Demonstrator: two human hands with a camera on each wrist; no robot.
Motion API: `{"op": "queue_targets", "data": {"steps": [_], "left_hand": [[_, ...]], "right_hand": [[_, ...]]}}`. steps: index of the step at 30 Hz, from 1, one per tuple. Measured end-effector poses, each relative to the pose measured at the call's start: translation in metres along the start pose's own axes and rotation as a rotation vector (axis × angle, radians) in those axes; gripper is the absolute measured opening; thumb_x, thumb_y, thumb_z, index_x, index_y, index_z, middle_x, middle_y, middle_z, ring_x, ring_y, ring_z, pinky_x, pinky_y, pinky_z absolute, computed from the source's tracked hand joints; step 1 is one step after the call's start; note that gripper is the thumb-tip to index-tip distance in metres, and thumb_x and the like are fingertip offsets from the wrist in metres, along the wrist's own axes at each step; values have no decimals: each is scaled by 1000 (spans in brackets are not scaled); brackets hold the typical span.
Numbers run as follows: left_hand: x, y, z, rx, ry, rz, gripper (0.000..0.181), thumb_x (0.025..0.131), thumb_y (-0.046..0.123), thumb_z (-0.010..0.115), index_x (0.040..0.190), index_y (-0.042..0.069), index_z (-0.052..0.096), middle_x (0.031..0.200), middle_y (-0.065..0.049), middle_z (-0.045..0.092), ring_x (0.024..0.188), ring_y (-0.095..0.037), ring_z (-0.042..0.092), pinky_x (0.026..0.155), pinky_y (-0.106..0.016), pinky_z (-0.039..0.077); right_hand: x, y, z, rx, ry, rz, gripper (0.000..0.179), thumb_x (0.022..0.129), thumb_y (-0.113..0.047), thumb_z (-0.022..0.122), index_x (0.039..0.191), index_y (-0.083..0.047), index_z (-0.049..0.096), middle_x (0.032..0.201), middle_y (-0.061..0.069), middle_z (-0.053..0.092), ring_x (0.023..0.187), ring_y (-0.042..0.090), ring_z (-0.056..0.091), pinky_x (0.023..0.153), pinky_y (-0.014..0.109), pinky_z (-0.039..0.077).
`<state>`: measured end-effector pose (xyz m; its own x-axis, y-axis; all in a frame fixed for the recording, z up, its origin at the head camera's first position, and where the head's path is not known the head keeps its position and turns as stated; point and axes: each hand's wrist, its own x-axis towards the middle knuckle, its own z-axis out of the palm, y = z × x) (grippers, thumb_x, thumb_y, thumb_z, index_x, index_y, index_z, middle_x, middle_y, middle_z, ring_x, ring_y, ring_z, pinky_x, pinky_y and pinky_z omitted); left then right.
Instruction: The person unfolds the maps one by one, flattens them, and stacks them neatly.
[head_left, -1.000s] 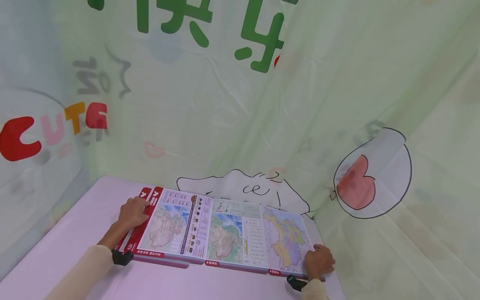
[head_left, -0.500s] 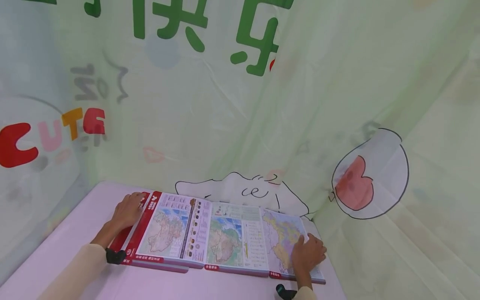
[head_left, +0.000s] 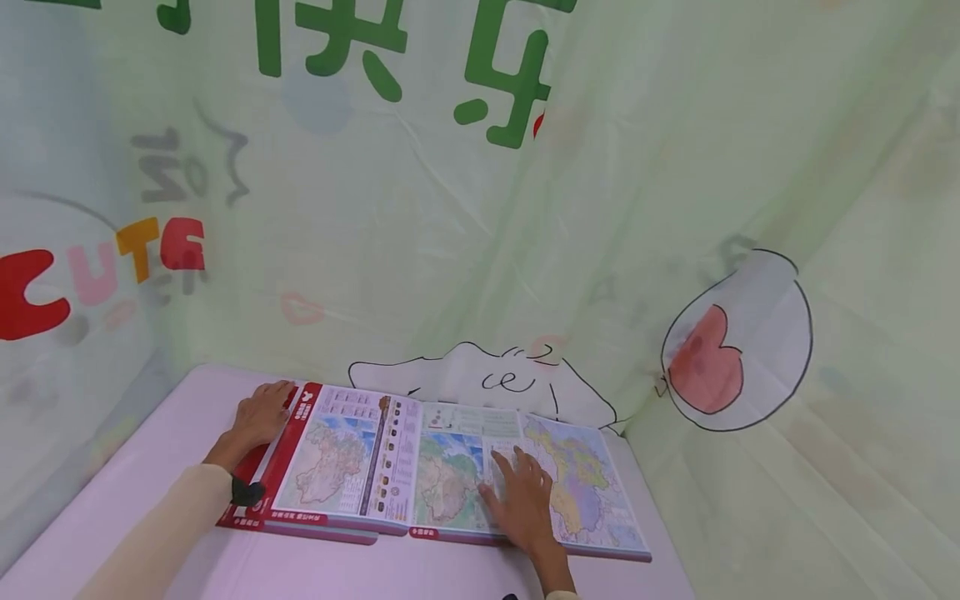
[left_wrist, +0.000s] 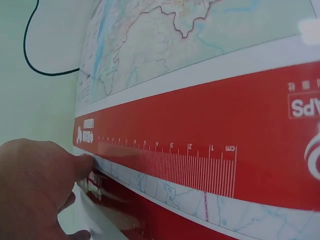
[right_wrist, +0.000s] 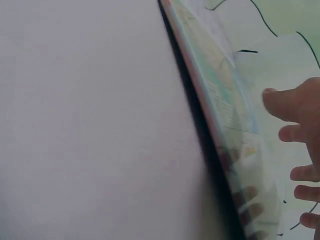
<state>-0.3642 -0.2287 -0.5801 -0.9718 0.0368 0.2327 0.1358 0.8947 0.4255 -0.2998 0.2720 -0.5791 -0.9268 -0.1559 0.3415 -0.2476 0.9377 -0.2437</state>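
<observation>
On a pink table (head_left: 315, 575), glossy rectangular map panels (head_left: 448, 483), long axis left to right, red border (head_left: 291, 442) leftmost, left hand (head_left: 258, 417) touching it, grip unclear, right hand (head_left: 527, 500) above, fingers spread.

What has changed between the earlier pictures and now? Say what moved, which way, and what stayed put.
The right hand has come away from the right end of the maps and moved left, toward their middle, fingers spread. The left hand stays by the red strip at the left end; the maps lie as before.
</observation>
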Motion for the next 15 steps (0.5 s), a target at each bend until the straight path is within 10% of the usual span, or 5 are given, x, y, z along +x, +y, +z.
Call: {"op": "queue_targets", "data": {"steps": [15], "left_hand": [[-3, -11, 13, 21, -23, 15, 78, 90, 12, 75, 160, -5, 45, 161, -34, 46, 143, -58, 43, 115, -77, 41]], "right_hand": [[-9, -9, 7, 37, -139, 26, 69, 92, -51, 75, 150, -16, 64, 160, 30, 49, 147, 54, 41, 111, 80, 32]]}}
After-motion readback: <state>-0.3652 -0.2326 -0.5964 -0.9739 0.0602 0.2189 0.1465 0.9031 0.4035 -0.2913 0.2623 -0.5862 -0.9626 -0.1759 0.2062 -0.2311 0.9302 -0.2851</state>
